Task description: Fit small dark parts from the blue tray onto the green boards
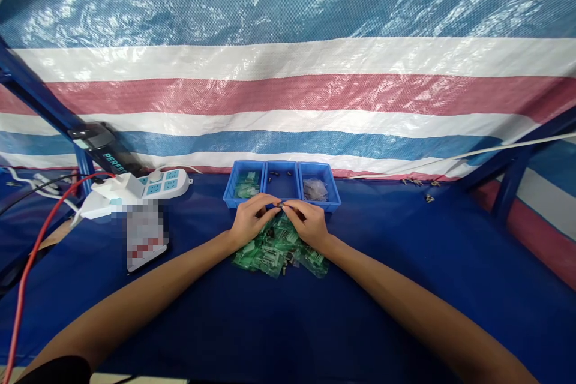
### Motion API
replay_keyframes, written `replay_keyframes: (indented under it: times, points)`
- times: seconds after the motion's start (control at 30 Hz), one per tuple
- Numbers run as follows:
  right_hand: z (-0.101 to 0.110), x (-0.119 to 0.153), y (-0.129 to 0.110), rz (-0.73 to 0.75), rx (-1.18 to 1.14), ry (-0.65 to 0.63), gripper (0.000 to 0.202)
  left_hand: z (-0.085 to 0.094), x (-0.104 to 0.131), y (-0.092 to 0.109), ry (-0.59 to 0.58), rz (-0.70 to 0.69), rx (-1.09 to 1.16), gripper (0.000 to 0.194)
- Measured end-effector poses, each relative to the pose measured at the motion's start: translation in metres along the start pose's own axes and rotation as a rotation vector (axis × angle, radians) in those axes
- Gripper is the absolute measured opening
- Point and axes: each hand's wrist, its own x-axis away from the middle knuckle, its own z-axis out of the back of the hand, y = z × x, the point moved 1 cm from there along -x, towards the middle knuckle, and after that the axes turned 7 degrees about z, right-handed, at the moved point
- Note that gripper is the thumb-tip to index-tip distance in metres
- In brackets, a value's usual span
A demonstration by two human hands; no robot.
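My left hand and my right hand meet at the fingertips, both closed in a pinch. Between them is a small metal piece, too small to tell its exact kind. Beneath the hands lies a pile of green plastic packets, with a few small metal pieces among them. Just beyond stand three blue bins side by side. The left bin holds green packets, the middle bin a few small dark pieces, and the right bin clear plastic bags.
A white power strip with plugs and a red cable lie at left, near a blurred-out flat object. A dark bottle leans behind them. Small metal pieces lie at back right. Striped sheeting hangs behind.
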Motion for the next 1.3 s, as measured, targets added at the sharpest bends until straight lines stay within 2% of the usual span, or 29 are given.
replay_keyframes:
  times: [1.3]
  points:
    - [0.0008,-0.0009,-0.0013,0.008,0.019,0.006,0.018,0.003,-0.001,0.0061,0.003,0.028,-0.034,0.018]
